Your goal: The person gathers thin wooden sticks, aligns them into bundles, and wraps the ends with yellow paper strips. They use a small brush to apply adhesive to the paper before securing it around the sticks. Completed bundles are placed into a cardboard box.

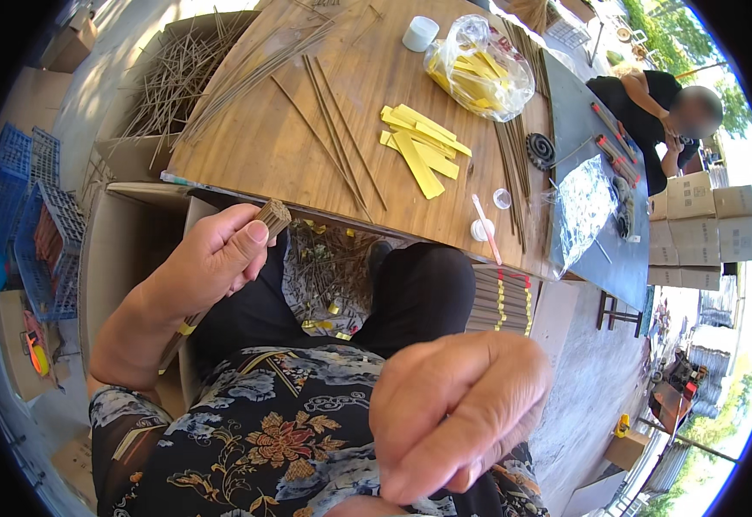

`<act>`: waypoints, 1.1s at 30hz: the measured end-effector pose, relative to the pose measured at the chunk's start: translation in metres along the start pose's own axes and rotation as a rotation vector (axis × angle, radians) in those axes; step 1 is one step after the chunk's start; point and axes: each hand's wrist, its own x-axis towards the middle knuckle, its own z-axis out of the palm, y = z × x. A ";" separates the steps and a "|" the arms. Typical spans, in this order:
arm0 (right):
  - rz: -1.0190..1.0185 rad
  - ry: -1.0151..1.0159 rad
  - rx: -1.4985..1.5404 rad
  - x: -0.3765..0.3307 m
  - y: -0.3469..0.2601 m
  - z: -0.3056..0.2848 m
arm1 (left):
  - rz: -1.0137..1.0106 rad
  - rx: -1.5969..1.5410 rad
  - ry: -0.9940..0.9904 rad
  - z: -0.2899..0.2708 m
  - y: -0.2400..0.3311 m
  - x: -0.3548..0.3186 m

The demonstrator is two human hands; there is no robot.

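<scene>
My left hand (212, 263) is closed around a bundle of thin brown sticks (273, 215), whose cut ends show past my thumb, just in front of the wooden table's near edge. My right hand (458, 414) is raised close to the camera over my lap with its fingers curled in; nothing shows in it. On the wooden table (255, 146) lie loose brown sticks (333, 129), a small heap of yellow paper strips (422, 146) and a clear bag of yellow strips (479, 73).
A white cup (420, 33) stands at the table's far side. Small white caps and a pink stick (486, 228) lie near the front edge. A box of loose sticks (178, 77) sits at left, blue crates (36, 224) beyond. Another person (652, 103) works at the dark table (583, 129) on the right, near stacked cartons (703, 228).
</scene>
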 end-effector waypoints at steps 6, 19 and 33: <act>-0.131 -0.029 -0.055 -0.001 0.003 0.003 | 0.012 0.005 -0.006 0.001 0.001 -0.002; -0.010 0.025 0.048 0.004 0.004 -0.001 | 0.000 0.007 -0.003 -0.001 -0.005 0.001; -0.025 0.036 0.034 0.006 0.011 -0.008 | -0.009 -0.014 -0.003 -0.004 -0.008 0.006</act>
